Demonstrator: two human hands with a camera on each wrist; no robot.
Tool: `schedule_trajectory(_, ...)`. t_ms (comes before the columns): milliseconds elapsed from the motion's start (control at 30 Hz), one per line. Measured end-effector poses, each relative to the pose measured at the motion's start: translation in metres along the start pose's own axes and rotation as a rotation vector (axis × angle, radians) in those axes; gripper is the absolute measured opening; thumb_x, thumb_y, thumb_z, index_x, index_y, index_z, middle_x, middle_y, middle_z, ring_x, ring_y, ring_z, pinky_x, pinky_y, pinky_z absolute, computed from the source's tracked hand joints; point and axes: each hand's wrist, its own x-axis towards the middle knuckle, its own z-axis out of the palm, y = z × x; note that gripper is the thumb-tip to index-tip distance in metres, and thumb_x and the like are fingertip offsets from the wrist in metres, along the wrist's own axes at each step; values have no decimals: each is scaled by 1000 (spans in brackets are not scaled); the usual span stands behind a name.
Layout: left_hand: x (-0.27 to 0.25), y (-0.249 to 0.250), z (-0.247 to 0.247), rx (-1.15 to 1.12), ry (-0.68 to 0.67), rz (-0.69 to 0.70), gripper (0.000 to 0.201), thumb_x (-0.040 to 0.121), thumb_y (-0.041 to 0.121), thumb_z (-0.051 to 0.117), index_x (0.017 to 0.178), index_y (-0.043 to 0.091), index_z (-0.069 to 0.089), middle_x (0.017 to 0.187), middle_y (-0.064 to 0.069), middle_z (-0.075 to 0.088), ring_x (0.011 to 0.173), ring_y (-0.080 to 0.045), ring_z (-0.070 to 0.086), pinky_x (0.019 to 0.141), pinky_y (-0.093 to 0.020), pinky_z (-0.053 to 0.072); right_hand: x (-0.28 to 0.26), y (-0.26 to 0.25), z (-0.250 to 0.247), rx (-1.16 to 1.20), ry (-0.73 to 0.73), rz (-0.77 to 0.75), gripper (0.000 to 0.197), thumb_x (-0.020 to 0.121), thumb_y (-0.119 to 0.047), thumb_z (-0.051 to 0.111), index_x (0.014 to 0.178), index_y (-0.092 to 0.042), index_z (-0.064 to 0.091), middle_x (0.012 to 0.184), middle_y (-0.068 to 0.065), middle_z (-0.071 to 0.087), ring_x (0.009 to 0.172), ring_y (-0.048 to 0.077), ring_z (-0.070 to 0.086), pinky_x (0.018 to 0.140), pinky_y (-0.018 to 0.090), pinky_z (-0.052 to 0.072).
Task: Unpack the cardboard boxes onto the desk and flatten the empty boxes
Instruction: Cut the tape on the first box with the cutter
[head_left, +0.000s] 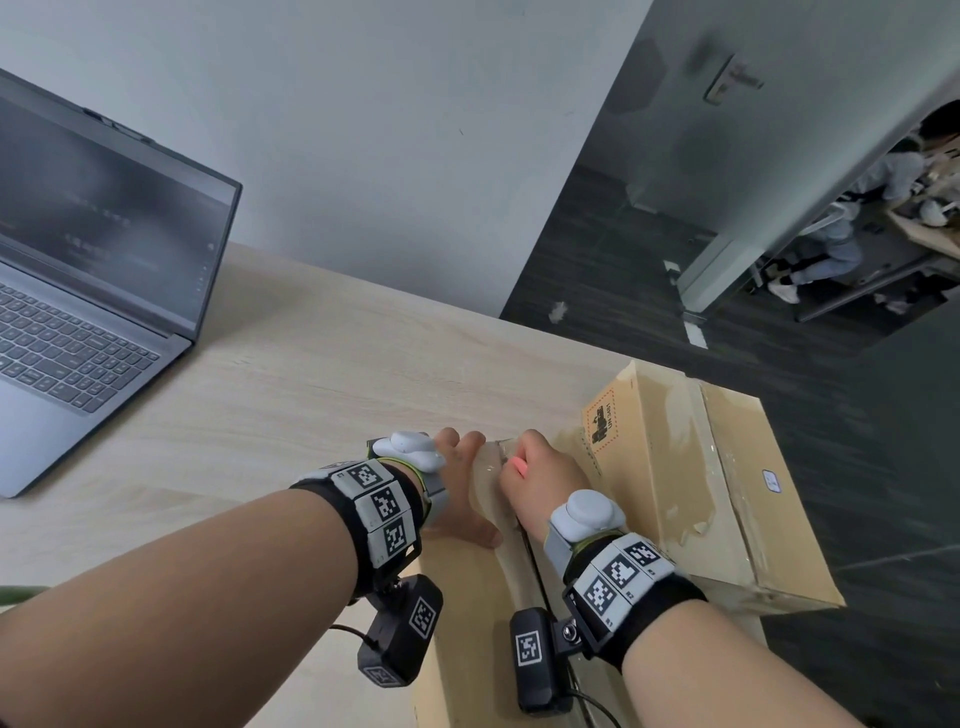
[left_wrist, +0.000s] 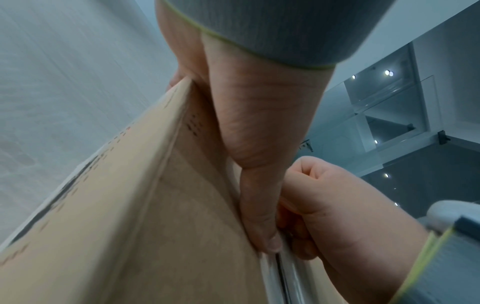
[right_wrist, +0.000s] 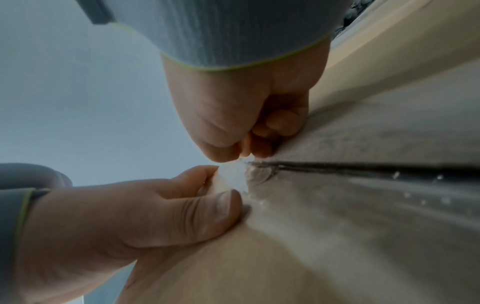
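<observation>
Two hands meet at the near end of the centre seam of the cardboard box (head_left: 691, 467), which sits on the worktop (head_left: 311, 364) at its right-hand edge, partly overhanging toward the floor. My left hand (head_left: 462, 483) has its grip wrapped over the box's end edge, thumb (left_wrist: 259, 216) laid flat along the top beside the seam and fingers curled down the side panel. My right hand (head_left: 540, 478) is drawn into a tight pinch just across the seam from the left thumb, nipping the loose end of the clear packing tape (right_wrist: 233, 176) between thumb and curled fingers. From the right wrist view the flaps look still closed, with a dark slit running away from the pinch. I judge the cardboard stiff but light, so it would slide if pulled without bracing; the left hold on the end edge seems the right anchor. The tape looks thin and slick, likely to tear into slivers, so a hold low on the lifted tab, close to the board, should serve best. An open laptop (head_left: 93, 291) stands well away to the left of both hands.
</observation>
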Motion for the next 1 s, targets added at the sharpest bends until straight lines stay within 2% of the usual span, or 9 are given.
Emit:
schedule_trajectory(200, -4, 3, -5, 3, -16, 3, 119, 38, 90, 63, 139, 39, 26, 125, 9, 46, 108, -24, 54, 88, -46, 52, -16, 10, 3, -19, -12, -2, 10, 94, -22, 43, 85, -19, 40, 70, 2, 50, 59, 25, 42, 50, 32, 29)
schedule_trajectory(367, -7, 5, -8, 26, -11, -29, 127, 27, 95, 52, 140, 42, 24, 128, 11, 48, 111, -24, 55, 91, -47, 50, -33, 20, 5, -66, -70, 5, 13, 95, -26, 45, 83, -22, 40, 72, -1, 50, 60, 21, 43, 50, 31, 29)
schedule_trajectory(467, -6, 5, -8, 25, 4, -40, 127, 26, 95, 51, 138, 42, 25, 129, 10, 49, 112, -25, 55, 93, -49, 49, -49, 29, 6, -68, -92, -2, 14, 95, -29, 45, 83, -22, 40, 73, -2, 52, 63, 22, 45, 52, 30, 32)
schedule_trajectory(600, -6, 5, -5, 10, 11, -25, 120, 40, 90, 65, 142, 41, 25, 130, 9, 48, 118, -25, 52, 93, -48, 48, -74, 44, 9, -52, -96, -14, 14, 94, -30, 45, 85, -21, 41, 72, -2, 53, 66, 25, 46, 56, 32, 34)
schedule_trajectory(733, -4, 1, -4, 52, 53, -8, 123, 46, 93, 61, 148, 41, 18, 141, 8, 46, 128, -26, 47, 98, -48, 47, -96, 56, 14, -43, -92, -15, 11, 93, -28, 45, 86, -20, 43, 72, 0, 54, 67, 26, 46, 57, 33, 36)
schedule_trajectory(833, -5, 1, -1, 49, 78, 6, 127, 55, 89, 64, 156, 37, 8, 154, 5, 35, 140, -28, 35, 108, -52, 40, -113, 67, 18, -39, -95, 3, 10, 92, -26, 44, 85, -20, 44, 75, 3, 57, 70, 29, 49, 59, 35, 38)
schedule_trajectory(900, -10, 4, 6, 92, 142, 21, 124, 60, 90, 60, 157, 41, 0, 164, 6, 20, 150, -27, 20, 116, -55, 27, -128, 76, 21, -16, -103, 27, 13, 92, -26, 43, 80, -22, 40, 71, 0, 54, 66, 25, 44, 58, 34, 35)
schedule_trajectory(1000, -23, 14, 15, 199, 225, 112, 94, 80, 80, 50, 153, 55, -4, 170, 10, -2, 157, -23, -1, 121, -58, 10, -145, 84, 24, 3, -97, 34, 17, 93, -27, 43, 77, -27, 38, 69, -4, 52, 66, 21, 47, 58, 34, 37)
